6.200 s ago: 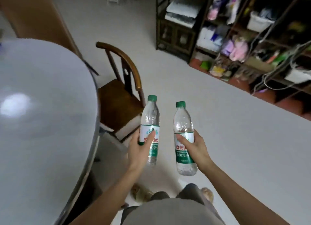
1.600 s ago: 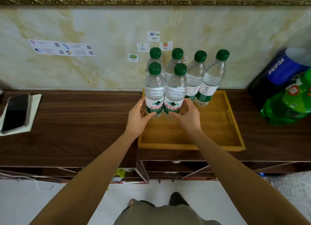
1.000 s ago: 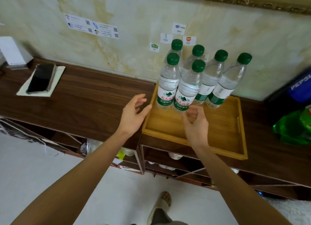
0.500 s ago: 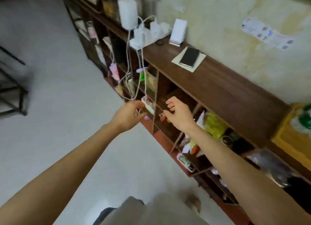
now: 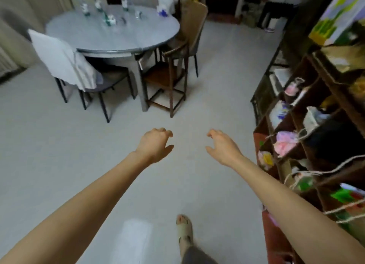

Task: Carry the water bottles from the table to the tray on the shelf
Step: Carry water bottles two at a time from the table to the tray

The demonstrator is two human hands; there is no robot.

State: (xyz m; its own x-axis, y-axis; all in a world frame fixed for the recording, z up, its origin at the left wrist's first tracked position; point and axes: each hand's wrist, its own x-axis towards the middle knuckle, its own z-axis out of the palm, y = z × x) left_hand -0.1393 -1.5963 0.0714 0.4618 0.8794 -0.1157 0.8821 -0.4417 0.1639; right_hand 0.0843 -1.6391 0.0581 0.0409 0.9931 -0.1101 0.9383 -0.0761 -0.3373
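- A chair with a white cloth over its back stands far ahead and to the left of the left hand, pushed in at the table's near left side.
- The round grey table sits well ahead of both hands, up and left of them across open floor.
- The water bottles stand on the far part of the tabletop, blurred; several green-labelled ones show, and their count cannot be told. They are well apart from either hand.
- A wooden chair stands at the table's near right edge, straight ahead of the left hand, and a taller brown chair back rises behind it.
- The left hand is stretched forward over the pale floor, fingers loosely curled, thumb apart, holding nothing.
- A sandalled foot is planted on the floor below and between the two hands, near the bottom edge.
- The right hand is level with the left, a gap of bare floor between them; its fingers are spread and slightly bent, and it is empty too.
- The dark wooden shelf runs along the right side, just beside the right forearm, its cubbies stuffed with bags, pink and yellow packets and pale cords.
- No tray shows on the part of the shelf in view.
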